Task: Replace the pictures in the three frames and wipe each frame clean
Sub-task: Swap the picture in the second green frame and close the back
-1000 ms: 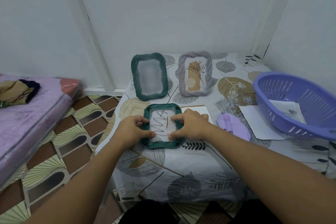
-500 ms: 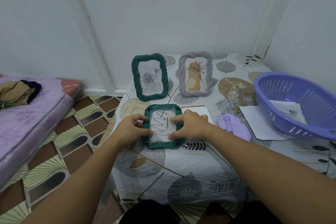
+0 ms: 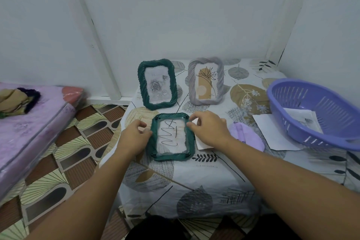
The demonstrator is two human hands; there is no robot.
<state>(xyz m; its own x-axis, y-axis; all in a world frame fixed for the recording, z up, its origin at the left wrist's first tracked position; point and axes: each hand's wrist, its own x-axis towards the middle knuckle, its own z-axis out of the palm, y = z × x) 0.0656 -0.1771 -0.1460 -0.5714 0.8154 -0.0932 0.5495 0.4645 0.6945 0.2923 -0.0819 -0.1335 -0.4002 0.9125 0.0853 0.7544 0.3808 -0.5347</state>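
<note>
Flanking a dark green rope-edged frame [image 3: 172, 137] lying flat on the leaf-print tablecloth [image 3: 194, 181], two bare hands work its sides.

Left hand [image 3: 134, 136] touches the left edge, fingers curled; right hand [image 3: 210, 130] pinches the upper right rim. Behind stand a green frame with a rose picture [image 3: 157, 83] and a lilac twisted frame [image 3: 206, 81]. A folded purple cloth [image 3: 246, 135] lies just right.

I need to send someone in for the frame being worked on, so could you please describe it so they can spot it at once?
On the leaf-patterned table, look at the near edge, in front of the two upright frames. The dark green frame lies flat between the left hand and the right hand. The green rose frame and the grey frame stand; this one alone lies down, holding a black squiggle drawing.
</note>
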